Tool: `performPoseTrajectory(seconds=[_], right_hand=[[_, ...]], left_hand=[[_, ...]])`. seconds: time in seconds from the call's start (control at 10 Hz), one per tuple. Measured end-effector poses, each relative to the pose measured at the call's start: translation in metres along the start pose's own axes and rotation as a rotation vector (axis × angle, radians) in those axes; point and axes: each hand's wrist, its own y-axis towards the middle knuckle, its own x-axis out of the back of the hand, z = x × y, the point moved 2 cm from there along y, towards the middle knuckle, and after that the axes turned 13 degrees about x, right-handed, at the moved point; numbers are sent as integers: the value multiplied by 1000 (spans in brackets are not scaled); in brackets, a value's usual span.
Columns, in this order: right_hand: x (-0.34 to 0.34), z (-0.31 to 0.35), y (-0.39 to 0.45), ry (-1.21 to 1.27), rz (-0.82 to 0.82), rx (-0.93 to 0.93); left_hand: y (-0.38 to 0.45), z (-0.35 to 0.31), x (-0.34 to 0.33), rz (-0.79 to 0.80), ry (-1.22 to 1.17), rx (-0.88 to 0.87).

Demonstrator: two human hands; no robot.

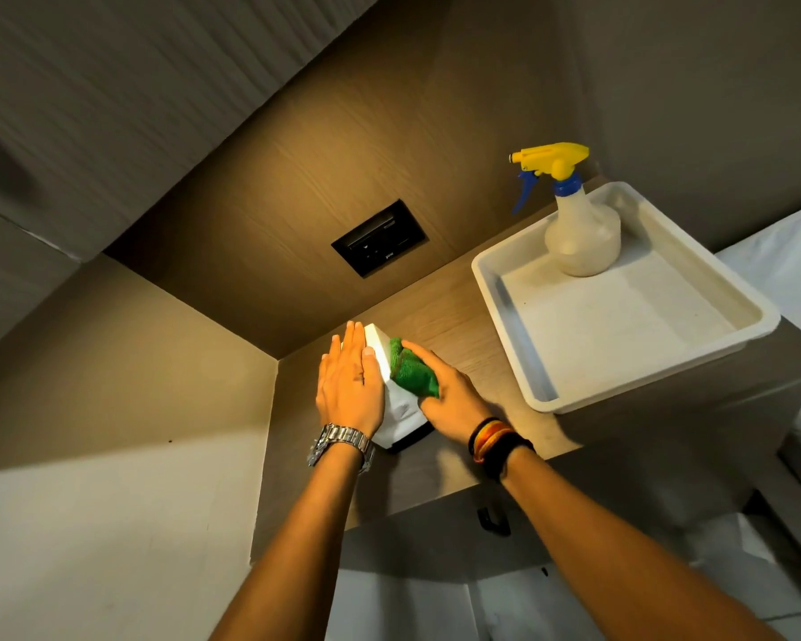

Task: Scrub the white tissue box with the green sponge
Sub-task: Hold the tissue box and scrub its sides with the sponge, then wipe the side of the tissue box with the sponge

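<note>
1. Scrubbing is under way, we judge: the white tissue box [396, 400] sits on the wooden shelf [463, 326], near its left corner.
2. Our right hand [449, 395] is closed around the green sponge [412, 370], pressing it on the box's right face.
3. Our left hand [350, 379] lies flat with fingers straight on the box's left side, bracing it and gripping nothing.
4. Next we would need steady strokes while the left hand resists sliding.
5. Well apart to the right, a spray bottle [581, 229] stands in a white tray [528, 363].
</note>
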Motion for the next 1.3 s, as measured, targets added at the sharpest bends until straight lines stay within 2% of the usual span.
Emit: performPoseTrajectory(seconds=[0.3, 0.4, 0.5, 0.6, 0.7, 0.8, 0.9, 1.0, 1.1, 1.2, 1.3], right_hand=[[16, 39, -57, -55, 66, 75], [44, 77, -60, -150, -55, 101], [87, 111, -46, -415, -185, 209], [133, 125, -27, -882, -196, 190], [163, 106, -17, -1400, -37, 15], [181, 70, -20, -1433, 119, -261], [187, 35, -20, -1294, 311, -541], [183, 18, -13, -1295, 416, -629], [181, 18, -18, -1325, 411, -623], [168, 48, -32, -1339, 293, -438], [137, 82, -73, -1303, 115, -72]], left_hand=[[2, -4, 6, 70, 51, -22], [0, -5, 13, 104, 80, -29], [-6, -17, 19, -17, 128, -87], [-23, -60, 15, -93, 73, -248], [-48, -110, -11, 0, 11, -343], [-68, -140, -43, 97, -4, -350], [-77, -147, -66, 166, 41, -318], [-80, -140, -74, 196, 24, -285], [-88, -135, -60, 139, 12, -333], [-98, -132, -29, 48, -17, -393], [-110, -140, 16, -93, -61, -504]])
